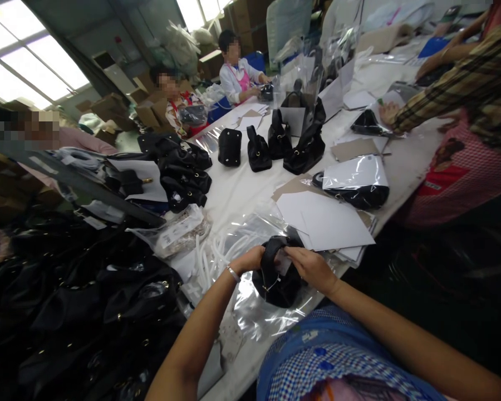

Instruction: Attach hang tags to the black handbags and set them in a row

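A small black handbag with a looped handle sits near the table's front edge, on clear plastic sheeting. My left hand is closed on the handbag by its handle, the fingertips partly hidden behind it. On the other side, my right hand pinches a small pale tag at the handbag's opening. A thin white string hangs on the bag's front. White cords lie to the left of my left hand.
White and brown card sheets are stacked beyond my right hand. A plastic-wrapped black bag lies behind them. Several black handbags stand mid-table; more are heaped at left. Co-workers sit across the table, and one in plaid sleeves works at right.
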A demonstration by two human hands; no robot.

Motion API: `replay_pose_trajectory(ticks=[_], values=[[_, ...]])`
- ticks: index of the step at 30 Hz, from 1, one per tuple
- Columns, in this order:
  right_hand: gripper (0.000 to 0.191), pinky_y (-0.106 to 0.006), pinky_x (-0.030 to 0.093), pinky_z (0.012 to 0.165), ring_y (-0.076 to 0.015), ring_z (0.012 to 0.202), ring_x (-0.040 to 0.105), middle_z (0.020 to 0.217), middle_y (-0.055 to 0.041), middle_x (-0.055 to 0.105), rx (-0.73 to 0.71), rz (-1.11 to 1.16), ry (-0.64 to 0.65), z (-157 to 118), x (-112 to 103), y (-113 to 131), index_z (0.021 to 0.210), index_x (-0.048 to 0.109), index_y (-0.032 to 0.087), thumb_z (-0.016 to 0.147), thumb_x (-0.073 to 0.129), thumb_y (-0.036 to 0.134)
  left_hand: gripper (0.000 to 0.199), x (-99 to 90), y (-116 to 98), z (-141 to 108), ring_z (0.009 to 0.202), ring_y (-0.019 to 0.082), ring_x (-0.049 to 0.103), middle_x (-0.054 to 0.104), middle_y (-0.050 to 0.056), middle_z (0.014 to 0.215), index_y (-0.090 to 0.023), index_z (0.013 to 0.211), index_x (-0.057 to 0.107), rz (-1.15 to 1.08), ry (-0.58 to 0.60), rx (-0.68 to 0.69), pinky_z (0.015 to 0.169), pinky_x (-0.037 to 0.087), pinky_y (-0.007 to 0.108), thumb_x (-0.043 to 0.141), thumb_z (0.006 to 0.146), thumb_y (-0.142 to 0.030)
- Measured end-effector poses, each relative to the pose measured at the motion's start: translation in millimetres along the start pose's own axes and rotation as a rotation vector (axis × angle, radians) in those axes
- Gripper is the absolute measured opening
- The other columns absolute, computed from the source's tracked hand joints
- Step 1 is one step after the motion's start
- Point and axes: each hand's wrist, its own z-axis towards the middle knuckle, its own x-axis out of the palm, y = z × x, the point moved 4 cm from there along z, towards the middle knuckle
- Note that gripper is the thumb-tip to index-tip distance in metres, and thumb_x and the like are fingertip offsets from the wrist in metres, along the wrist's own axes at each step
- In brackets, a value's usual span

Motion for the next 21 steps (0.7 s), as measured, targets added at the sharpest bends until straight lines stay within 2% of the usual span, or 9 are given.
replay_pose_trajectory(ticks=[2, 4, 7, 10, 12, 14, 17, 19, 21], values=[[0.036, -0.039, 0.046, 0.103, -0.0213, 0.119, 0.056, 0.127, -0.0094, 0.061, 0.047, 0.023, -0.076, -17, -4, 1, 0.13, 0.053, 0.02, 0.096, 0.043, 0.021, 0.029, 1.7, -2, 1, 0.063, 0.014, 0.054, 0.063, 0.0, 0.066, -0.013, 0.072, 0.068, 0.04, -0.006, 0.014, 0.061, 0.045, 0.024, 0.067, 0.076, -0.042], [0.031, -0.04, 0.047, 0.102, -0.0225, 0.116, 0.058, 0.122, -0.0103, 0.063, 0.128, 0.062, -0.071, -34, -2, 2, 0.123, 0.058, 0.02, 0.096, 0.045, 0.026, 0.03, 5.3, -4, 1, 0.063, 0.014, 0.053, 0.063, 0.0, 0.066, -0.013, 0.072, 0.067, 0.036, 0.003, 0.033, 0.061, 0.045, 0.023, 0.066, 0.077, -0.043], [0.026, -0.038, 0.053, 0.091, -0.0219, 0.099, 0.065, 0.108, -0.0081, 0.069, 0.246, 0.186, 0.149, -52, 15, 6, 0.108, 0.066, 0.021, 0.094, 0.046, 0.028, 0.031, 11.4, -12, 1, 0.061, 0.013, 0.052, 0.061, -0.001, 0.064, -0.012, 0.07, 0.065, 0.007, 0.058, 0.045, 0.06, 0.045, 0.023, 0.065, 0.078, -0.042], [0.028, -0.038, 0.051, 0.094, -0.024, 0.106, 0.064, 0.116, -0.0092, 0.068, 0.327, 0.29, 0.317, -59, 31, 12, 0.112, 0.067, 0.02, 0.091, 0.05, 0.027, 0.029, 12.5, -19, 1, 0.061, 0.012, 0.052, 0.06, -0.001, 0.064, -0.012, 0.07, 0.064, 0.021, 0.057, 0.038, 0.061, 0.045, 0.023, 0.067, 0.077, -0.04], [0.034, -0.038, 0.048, 0.098, -0.0243, 0.112, 0.061, 0.122, -0.0091, 0.065, 0.329, 0.337, 0.359, -59, 37, 16, 0.121, 0.064, 0.021, 0.089, 0.052, 0.027, 0.027, 11.6, -21, 1, 0.063, 0.013, 0.052, 0.06, -0.001, 0.066, -0.012, 0.071, 0.063, 0.02, 0.034, 0.043, 0.063, 0.046, 0.024, 0.069, 0.076, -0.038], [0.046, -0.037, 0.048, 0.098, -0.0244, 0.114, 0.06, 0.127, -0.009, 0.062, 0.296, 0.364, 0.414, -57, 41, 20, 0.134, 0.054, 0.023, 0.088, 0.054, 0.027, 0.026, 12.6, -21, 1, 0.065, 0.013, 0.053, 0.061, -0.001, 0.068, -0.013, 0.072, 0.063, -0.019, 0.042, 0.066, 0.065, 0.046, 0.025, 0.07, 0.075, -0.037], [0.064, -0.043, 0.048, 0.097, -0.0298, 0.115, 0.06, 0.136, -0.0134, 0.054, 0.239, 0.304, 0.573, -57, 50, 23, 0.145, 0.04, 0.023, 0.084, 0.06, 0.029, 0.026, 19.9, -15, 2, 0.065, 0.013, 0.053, 0.061, 0.0, 0.068, -0.014, 0.069, 0.062, -0.112, 0.155, 0.091, 0.064, 0.047, 0.026, 0.07, 0.076, -0.037], [0.067, -0.046, 0.048, 0.097, -0.0321, 0.117, 0.058, 0.139, -0.0151, 0.051, 0.222, 0.242, 0.634, -57, 55, 23, 0.145, 0.039, 0.023, 0.083, 0.062, 0.027, 0.027, 24.3, -10, 2, 0.062, 0.013, 0.053, 0.061, 0.001, 0.065, -0.014, 0.068, 0.062, -0.148, 0.216, 0.078, 0.06, 0.046, 0.026, 0.068, 0.078, -0.038], [0.061, -0.042, 0.048, 0.099, -0.0298, 0.119, 0.057, 0.14, -0.0135, 0.051, 0.199, 0.218, 0.602, -57, 54, 21, 0.144, 0.042, 0.023, 0.085, 0.058, 0.022, 0.028, 24.9, -4, 2, 0.06, 0.014, 0.054, 0.062, 0.002, 0.065, -0.014, 0.069, 0.065, -0.154, 0.211, 0.06, 0.057, 0.046, 0.026, 0.066, 0.078, -0.04]])
